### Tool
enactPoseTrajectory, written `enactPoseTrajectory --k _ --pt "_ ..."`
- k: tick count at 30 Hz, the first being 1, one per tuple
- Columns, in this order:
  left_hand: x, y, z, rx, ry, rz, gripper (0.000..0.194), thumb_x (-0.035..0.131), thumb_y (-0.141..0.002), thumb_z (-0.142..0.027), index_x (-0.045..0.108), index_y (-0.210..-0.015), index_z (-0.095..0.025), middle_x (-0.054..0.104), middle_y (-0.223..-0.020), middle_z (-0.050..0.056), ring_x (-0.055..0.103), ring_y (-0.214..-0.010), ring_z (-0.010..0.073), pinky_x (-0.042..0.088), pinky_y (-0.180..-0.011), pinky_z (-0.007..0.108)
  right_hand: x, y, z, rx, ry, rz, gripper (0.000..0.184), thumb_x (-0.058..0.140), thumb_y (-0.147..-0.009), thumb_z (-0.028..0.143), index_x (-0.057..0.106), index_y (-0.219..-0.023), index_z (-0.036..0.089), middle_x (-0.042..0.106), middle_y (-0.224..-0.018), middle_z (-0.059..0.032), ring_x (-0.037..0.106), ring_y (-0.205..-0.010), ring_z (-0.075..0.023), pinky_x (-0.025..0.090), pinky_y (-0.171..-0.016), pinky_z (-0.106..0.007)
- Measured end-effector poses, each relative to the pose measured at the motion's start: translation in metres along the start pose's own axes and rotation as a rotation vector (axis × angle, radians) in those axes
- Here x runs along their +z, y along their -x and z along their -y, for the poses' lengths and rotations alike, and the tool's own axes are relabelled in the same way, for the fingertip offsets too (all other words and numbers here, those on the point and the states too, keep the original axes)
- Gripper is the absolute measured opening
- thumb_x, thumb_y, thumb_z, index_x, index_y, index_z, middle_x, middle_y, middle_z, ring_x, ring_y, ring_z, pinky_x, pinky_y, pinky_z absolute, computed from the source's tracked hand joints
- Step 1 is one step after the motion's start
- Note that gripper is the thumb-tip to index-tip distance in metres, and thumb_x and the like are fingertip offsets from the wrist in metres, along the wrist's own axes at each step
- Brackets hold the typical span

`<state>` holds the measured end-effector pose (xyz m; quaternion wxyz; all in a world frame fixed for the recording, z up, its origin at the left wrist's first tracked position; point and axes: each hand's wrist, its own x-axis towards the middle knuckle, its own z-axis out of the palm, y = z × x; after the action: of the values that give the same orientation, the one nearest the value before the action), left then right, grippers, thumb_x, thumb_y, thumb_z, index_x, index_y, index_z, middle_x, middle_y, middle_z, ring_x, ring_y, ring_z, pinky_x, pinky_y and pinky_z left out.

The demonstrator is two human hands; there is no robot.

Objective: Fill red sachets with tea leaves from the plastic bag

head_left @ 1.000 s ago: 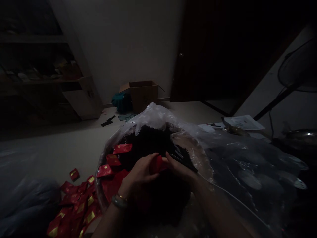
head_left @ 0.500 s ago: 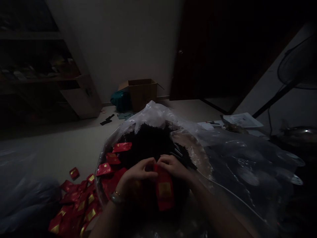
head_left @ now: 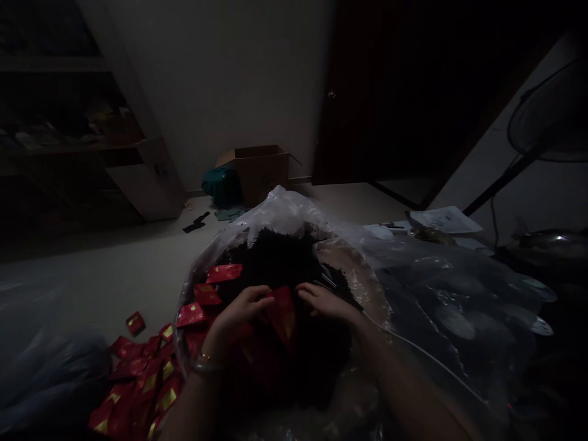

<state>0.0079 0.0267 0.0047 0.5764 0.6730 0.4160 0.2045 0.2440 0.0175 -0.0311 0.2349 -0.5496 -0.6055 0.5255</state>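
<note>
packet, red gold-marked foil, mid-frame: left hand pinching it, right hand loosely spread, free. similar packets piled lower left; done or pending unclear.

A thin gold-toned bracelet and a thicker pale bangle circle the left wrist

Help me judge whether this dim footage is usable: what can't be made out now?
Head view: any print on the red packet at the left hand; too dark and small.
Head view: items on the shelf; lost in shadow.
Head view: far side of the fan; right edge cuts it off.
Head view: packet pile, near end; bottom edge cuts it off.
</note>
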Motion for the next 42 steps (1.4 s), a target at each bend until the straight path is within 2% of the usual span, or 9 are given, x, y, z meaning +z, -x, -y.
enactPoseTrajectory --k 4,8,16,21,23,30,35,39,42 --pt "-0.015 0.002 0.006 0.191 -0.35 -0.242 0.025 0.056 -0.083 -0.037 0.063 -0.075 -0.015 0.057 -0.098 0.006 0.058 -0.086 0.018 0.05 -0.076 0.031 -0.003 -0.005 -0.026 0.093 0.229 0.006 0.095 0.088 -0.042 0.033 0.052 -0.128 0.019 0.056 -0.125 -0.0169 0.049 -0.118 -0.0379 0.038 -0.097 -0.045" --pt "-0.018 0.002 0.005 0.28 -0.51 -0.322 0.014 0.058 -0.079 -0.024 0.066 -0.072 -0.015 0.058 -0.105 0.009 0.058 -0.091 0.0198 0.047 -0.082 0.033 0.012 -0.01 -0.035 0.129 0.401 0.039 0.124 0.088 -0.04 0.027 0.026 -0.147 0.02 0.042 -0.138 -0.0203 0.045 -0.125 -0.0393 0.036 -0.1 -0.046" --pt "-0.014 0.01 -0.013 0.151 -0.356 -0.24 0.021 0.055 -0.08 -0.032 0.067 -0.086 -0.016 0.069 -0.083 0.004 0.062 -0.077 0.019 0.048 -0.068 0.027 0.025 -0.02 -0.028 -0.224 0.282 -0.089 0.108 0.081 -0.053 0.018 0.027 -0.147 0.024 0.041 -0.138 -0.0136 0.041 -0.129 -0.0296 0.029 -0.108 -0.041" --pt "-0.02 0.01 -0.008 0.164 -0.332 -0.316 0.025 0.062 -0.077 -0.039 0.068 -0.089 -0.017 0.07 -0.088 0.005 0.061 -0.079 0.0194 0.049 -0.07 0.028 0.015 -0.019 -0.031 0.034 0.364 0.019 0.135 0.09 -0.038 0.028 0.015 -0.15 0.023 0.02 -0.151 -0.0204 0.021 -0.138 -0.0431 0.021 -0.109 -0.053" --pt "-0.023 0.009 -0.004 0.197 -0.33 -0.327 0.023 0.06 -0.079 -0.039 0.067 -0.086 -0.018 0.068 -0.085 0.003 0.06 -0.076 0.0179 0.049 -0.07 0.028 0.015 -0.016 -0.033 0.092 0.362 0.066 0.137 0.09 -0.036 0.029 0.014 -0.15 0.023 0.022 -0.15 -0.0214 0.023 -0.137 -0.0439 0.023 -0.108 -0.053" --pt "-0.033 0.011 0.001 0.221 -0.301 -0.349 0.024 0.054 -0.082 -0.04 0.059 -0.073 -0.018 0.055 -0.072 0.0 0.051 -0.067 0.0141 0.044 -0.06 0.024 0.03 -0.013 -0.025 -0.178 0.194 -0.068 0.103 0.082 -0.05 0.018 0.036 -0.141 0.02 0.045 -0.135 -0.0144 0.041 -0.128 -0.0317 0.029 -0.109 -0.045" --pt "-0.039 0.016 0.0 0.2 -0.274 -0.193 0.026 0.055 -0.082 -0.04 0.055 -0.069 -0.017 0.05 -0.072 -0.002 0.048 -0.067 0.0129 0.042 -0.061 0.024 0.03 -0.034 -0.035 -0.237 -0.016 -0.244 0.082 0.074 -0.065 0.024 0.038 -0.139 0.027 0.045 -0.136 -0.0106 0.046 -0.124 -0.0286 0.044 -0.098 -0.046" --pt "-0.037 0.016 -0.004 0.194 -0.267 -0.035 0.028 0.056 -0.083 -0.04 0.056 -0.068 -0.016 0.05 -0.076 -0.001 0.047 -0.07 0.0125 0.042 -0.065 0.025 0.03 -0.046 -0.047 -0.12 0.18 -0.231 0.095 0.076 -0.066 0.042 0.028 -0.146 0.021 0.029 -0.151 -0.0157 0.025 -0.14 -0.0318 0.026 -0.111 -0.05" --pt "-0.033 0.015 -0.006 0.195 -0.232 0.064 0.03 0.057 -0.083 -0.04 0.056 -0.067 -0.015 0.05 -0.078 -0.001 0.046 -0.071 0.0125 0.043 -0.068 0.026 0.033 -0.044 -0.043 -0.15 0.25 -0.168 0.093 0.073 -0.068 0.051 0.032 -0.145 0.018 0.032 -0.15 -0.016 0.027 -0.139 -0.0318 0.023 -0.113 -0.049"
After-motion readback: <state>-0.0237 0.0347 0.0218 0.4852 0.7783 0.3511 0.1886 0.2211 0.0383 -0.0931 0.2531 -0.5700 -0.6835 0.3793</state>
